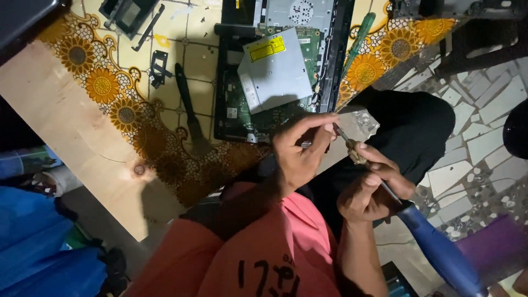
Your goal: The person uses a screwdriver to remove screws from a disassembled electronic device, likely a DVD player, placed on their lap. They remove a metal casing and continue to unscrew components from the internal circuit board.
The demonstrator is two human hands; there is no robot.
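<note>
Fingers of the left hand (pixel 300 157) and right hand (pixel 367 190) are pinched on the soldering iron (pixel 385 190) tip, beside the already opened laptop (pixel 275 71).

Far centre blocked: opened laptop chassis (pixel 275 77), silver drive (pixel 275 69) atop. Green screwdriver (pixel 357 41) right, black brackets (pixel 159 69) left. Bare wood (pixel 66 121) near left passable.

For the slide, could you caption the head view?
Both hands work a soldering iron beside an opened laptop.
</note>
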